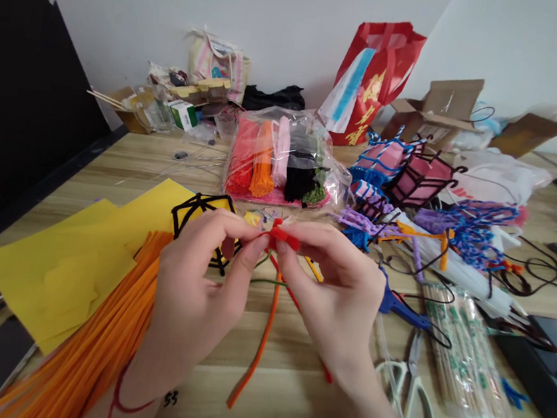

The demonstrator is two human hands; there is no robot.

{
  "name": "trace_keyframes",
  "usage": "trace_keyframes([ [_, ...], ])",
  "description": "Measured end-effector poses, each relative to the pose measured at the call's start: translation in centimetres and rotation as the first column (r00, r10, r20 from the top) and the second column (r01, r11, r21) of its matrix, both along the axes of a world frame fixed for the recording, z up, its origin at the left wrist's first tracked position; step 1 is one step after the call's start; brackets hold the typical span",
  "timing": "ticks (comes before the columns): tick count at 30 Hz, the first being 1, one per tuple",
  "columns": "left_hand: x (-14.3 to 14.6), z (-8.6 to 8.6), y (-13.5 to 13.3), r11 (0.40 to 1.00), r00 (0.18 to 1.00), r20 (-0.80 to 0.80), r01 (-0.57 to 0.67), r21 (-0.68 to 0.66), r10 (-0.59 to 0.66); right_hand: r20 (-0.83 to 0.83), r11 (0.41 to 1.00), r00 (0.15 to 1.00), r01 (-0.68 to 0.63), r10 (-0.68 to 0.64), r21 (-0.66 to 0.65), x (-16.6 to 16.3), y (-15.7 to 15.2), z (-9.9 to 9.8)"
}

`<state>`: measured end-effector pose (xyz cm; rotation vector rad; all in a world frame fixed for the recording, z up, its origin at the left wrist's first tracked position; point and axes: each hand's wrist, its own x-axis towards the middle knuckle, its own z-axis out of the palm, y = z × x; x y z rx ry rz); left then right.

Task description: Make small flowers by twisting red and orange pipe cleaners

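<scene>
My left hand (200, 280) and my right hand (334, 289) meet above the wooden table (287, 398), fingertips pinched together on a small red pipe cleaner piece (283, 236). A thin green wire (267, 280) shows just below the fingers. Under the hands an orange pipe cleaner (260, 344) lies bent on the table. A black pipe-cleaner frame (200, 210) sits behind my left hand on yellow paper sheets (76, 260). A bundle of orange pipe cleaners (96, 349) lies beside my left wrist.
A clear bag of coloured pipe cleaners (284, 159) lies behind. Blue, pink and purple pipe-cleaner shapes (413, 177) crowd the right. White-handled scissors (408, 391) and packed wooden sticks (466, 365) lie near my right wrist. A red gift bag (374, 79) and cardboard boxes (440, 110) stand by the wall.
</scene>
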<state>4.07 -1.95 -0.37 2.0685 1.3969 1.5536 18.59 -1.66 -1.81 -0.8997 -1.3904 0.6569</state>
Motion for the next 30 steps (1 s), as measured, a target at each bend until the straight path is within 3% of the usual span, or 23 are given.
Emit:
trace_keyframes([
  [5, 0.7, -0.2, 0.3, 0.977, 0.929, 0.361, 0.144, -0.155, -0.08, 0.021, 0.979, 0.995, 0.097, -0.102, 0.18, -0.8, -0.2, -0.6],
  [8, 0.7, -0.2, 0.7, 0.957, 0.886, 0.451, 0.214, -0.198, -0.105, 0.001, 0.966, 0.992, 0.121, -0.125, 0.228, -1.1, -0.2, -0.5],
  [14, 0.7, -0.3, 0.9, 0.988, 0.952, 0.301, 0.101, -0.121, -0.061, -0.079, 0.997, 0.995, 0.063, -0.06, 0.041, -0.9, -0.3, 0.1],
  [26, 1.4, -1.1, 0.9, 1.0, 0.977, 0.214, 0.01, -0.009, -0.007, -0.143, 0.999, 0.989, 0.035, -0.04, -0.036, -1.3, 0.1, -0.4],
  [30, 0.2, -0.6, 0.8, 0.979, 0.973, 0.229, 0.022, -0.2, 0.025, -0.348, 0.96, 0.937, -0.12, 0.026, -0.252, -0.8, 0.8, 0.2],
])
